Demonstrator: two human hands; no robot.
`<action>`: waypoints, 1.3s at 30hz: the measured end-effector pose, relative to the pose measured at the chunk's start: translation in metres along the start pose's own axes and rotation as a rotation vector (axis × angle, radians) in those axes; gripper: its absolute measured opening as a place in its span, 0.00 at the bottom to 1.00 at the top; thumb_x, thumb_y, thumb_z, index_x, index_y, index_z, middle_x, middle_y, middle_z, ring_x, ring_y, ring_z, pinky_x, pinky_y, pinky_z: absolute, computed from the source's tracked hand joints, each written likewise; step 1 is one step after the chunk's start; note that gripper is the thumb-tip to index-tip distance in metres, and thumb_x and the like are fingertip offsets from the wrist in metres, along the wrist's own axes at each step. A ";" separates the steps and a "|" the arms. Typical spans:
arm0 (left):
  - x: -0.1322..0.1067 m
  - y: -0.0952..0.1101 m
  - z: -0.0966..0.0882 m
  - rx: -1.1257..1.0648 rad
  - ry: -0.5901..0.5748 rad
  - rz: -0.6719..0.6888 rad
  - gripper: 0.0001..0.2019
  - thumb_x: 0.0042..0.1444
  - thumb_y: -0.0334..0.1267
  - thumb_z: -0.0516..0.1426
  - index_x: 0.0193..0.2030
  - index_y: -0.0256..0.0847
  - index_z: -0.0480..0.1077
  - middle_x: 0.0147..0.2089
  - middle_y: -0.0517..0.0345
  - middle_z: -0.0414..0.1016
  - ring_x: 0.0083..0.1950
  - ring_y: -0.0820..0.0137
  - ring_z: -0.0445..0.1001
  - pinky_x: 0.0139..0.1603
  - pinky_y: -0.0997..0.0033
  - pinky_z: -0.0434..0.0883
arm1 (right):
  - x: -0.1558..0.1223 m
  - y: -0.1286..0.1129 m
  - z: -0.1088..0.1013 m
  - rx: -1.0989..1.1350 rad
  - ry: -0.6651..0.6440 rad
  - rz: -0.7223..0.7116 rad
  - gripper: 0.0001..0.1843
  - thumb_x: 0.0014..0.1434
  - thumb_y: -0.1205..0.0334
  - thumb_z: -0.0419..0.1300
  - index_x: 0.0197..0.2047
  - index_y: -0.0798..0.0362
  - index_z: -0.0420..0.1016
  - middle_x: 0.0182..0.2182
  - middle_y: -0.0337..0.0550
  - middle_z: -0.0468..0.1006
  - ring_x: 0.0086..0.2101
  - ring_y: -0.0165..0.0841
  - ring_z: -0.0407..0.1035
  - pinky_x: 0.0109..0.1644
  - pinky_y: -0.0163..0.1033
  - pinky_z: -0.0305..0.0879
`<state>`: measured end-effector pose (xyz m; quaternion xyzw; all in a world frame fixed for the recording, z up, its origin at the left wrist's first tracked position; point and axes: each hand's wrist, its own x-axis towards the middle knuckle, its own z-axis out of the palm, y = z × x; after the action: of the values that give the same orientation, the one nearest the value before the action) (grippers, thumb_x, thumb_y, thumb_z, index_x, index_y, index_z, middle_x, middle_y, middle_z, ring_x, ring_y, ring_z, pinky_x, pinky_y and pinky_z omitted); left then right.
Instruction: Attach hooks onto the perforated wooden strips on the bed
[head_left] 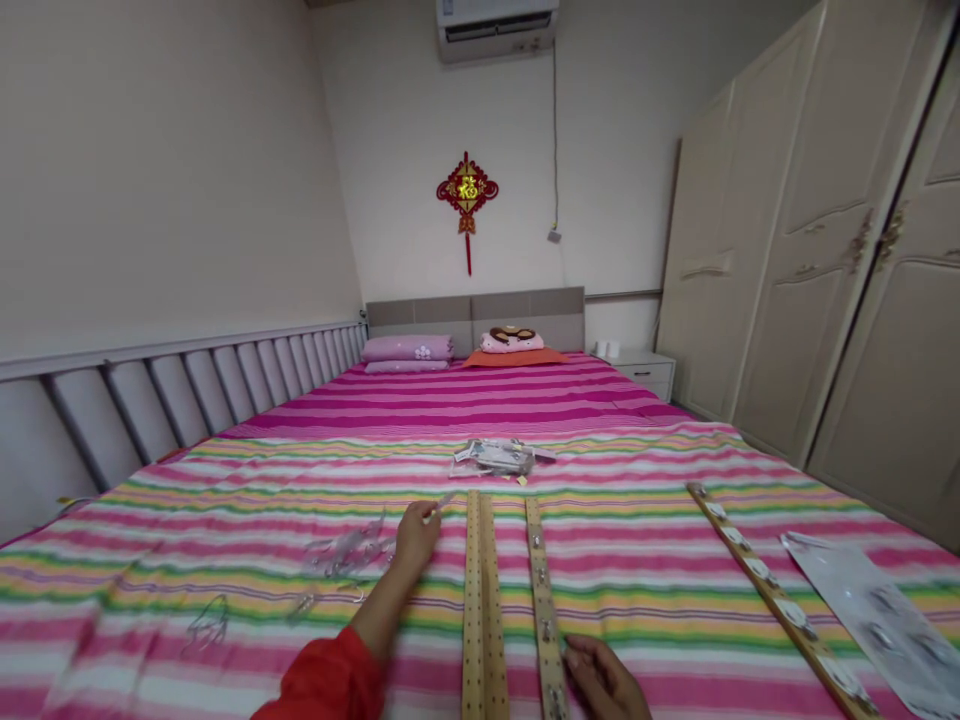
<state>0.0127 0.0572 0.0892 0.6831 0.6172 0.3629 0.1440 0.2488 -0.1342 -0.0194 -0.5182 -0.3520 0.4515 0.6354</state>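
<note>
While left fingers (428, 509) pinch a sliver (448, 498), right fingers (587, 648) border a slat (544, 603), grip unclear.

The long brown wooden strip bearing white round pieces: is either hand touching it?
No, the strip lies apart from both left hand and right hand.

Mostly pink stripes on my feed.
I see the near cloth (622, 585) striped pink, white, yellow and green, the far sheet (450, 412) banded in magenta shades, tan wooden strips (472, 600) dotted dark, a red sleeve (330, 680), a lilac pillow (405, 348) and a red-and-gold wall hanging (466, 190); the packet (499, 458) looks silvery grey, though it's too blurred for me to be sure.
</note>
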 end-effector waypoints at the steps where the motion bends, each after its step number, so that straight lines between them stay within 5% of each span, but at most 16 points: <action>1: -0.009 0.004 -0.003 -0.067 0.015 0.024 0.13 0.52 0.35 0.52 0.40 0.39 0.75 0.44 0.51 0.77 0.48 0.66 0.74 0.50 0.66 0.70 | 0.000 -0.002 -0.001 0.013 -0.015 0.006 0.23 0.42 0.43 0.68 0.34 0.53 0.80 0.27 0.43 0.79 0.32 0.38 0.71 0.37 0.38 0.67; 4: -0.044 0.018 -0.009 -0.380 0.052 0.070 0.14 0.49 0.42 0.55 0.39 0.39 0.75 0.43 0.50 0.77 0.46 0.63 0.75 0.48 0.62 0.71 | 0.001 -0.005 0.000 0.067 -0.008 0.014 0.22 0.41 0.44 0.69 0.34 0.53 0.80 0.24 0.41 0.77 0.28 0.35 0.69 0.33 0.37 0.65; 8: -0.101 0.041 -0.010 -0.654 -0.036 -0.021 0.20 0.44 0.48 0.59 0.41 0.38 0.75 0.44 0.48 0.76 0.46 0.60 0.75 0.48 0.60 0.72 | 0.003 -0.006 0.003 0.171 0.021 0.026 0.23 0.35 0.45 0.72 0.29 0.53 0.78 0.20 0.38 0.74 0.23 0.32 0.66 0.29 0.37 0.62; 12: -0.147 0.063 -0.002 -0.733 -0.095 -0.080 0.21 0.44 0.49 0.59 0.43 0.37 0.75 0.48 0.46 0.73 0.48 0.59 0.74 0.47 0.62 0.72 | -0.004 -0.019 0.013 0.187 0.024 0.006 0.21 0.36 0.45 0.71 0.24 0.54 0.76 0.17 0.36 0.70 0.20 0.29 0.62 0.25 0.35 0.58; 17: -0.181 0.079 0.010 -0.650 -0.078 0.054 0.19 0.51 0.42 0.56 0.49 0.40 0.72 0.56 0.46 0.67 0.55 0.60 0.70 0.54 0.60 0.69 | -0.022 -0.047 0.037 0.116 -0.016 -0.123 0.17 0.44 0.48 0.69 0.25 0.54 0.76 0.20 0.36 0.71 0.23 0.29 0.62 0.26 0.34 0.57; 25: -0.209 0.090 0.015 -0.375 -0.060 0.257 0.21 0.58 0.39 0.51 0.59 0.44 0.64 0.62 0.46 0.63 0.65 0.60 0.60 0.64 0.55 0.61 | -0.041 -0.087 0.058 0.200 -0.027 -0.132 0.16 0.44 0.49 0.69 0.28 0.54 0.77 0.23 0.38 0.74 0.24 0.30 0.64 0.27 0.34 0.60; 33: -0.219 0.093 0.014 -0.364 -0.102 0.339 0.21 0.59 0.39 0.50 0.59 0.45 0.65 0.61 0.46 0.63 0.64 0.61 0.60 0.63 0.57 0.62 | -0.036 -0.085 0.055 0.227 -0.006 -0.099 0.16 0.43 0.50 0.69 0.25 0.53 0.73 0.19 0.35 0.70 0.21 0.28 0.61 0.24 0.33 0.57; 39: -0.195 0.094 0.006 -0.579 -0.129 0.119 0.16 0.57 0.46 0.52 0.46 0.43 0.74 0.55 0.47 0.70 0.58 0.60 0.68 0.57 0.60 0.67 | -0.025 -0.081 0.043 0.247 -0.081 -0.055 0.17 0.44 0.48 0.68 0.24 0.52 0.70 0.14 0.32 0.66 0.17 0.25 0.57 0.21 0.32 0.52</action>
<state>0.0908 -0.1443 0.0835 0.6703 0.4365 0.4874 0.3503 0.2176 -0.1470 0.0699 -0.4077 -0.3332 0.4946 0.6915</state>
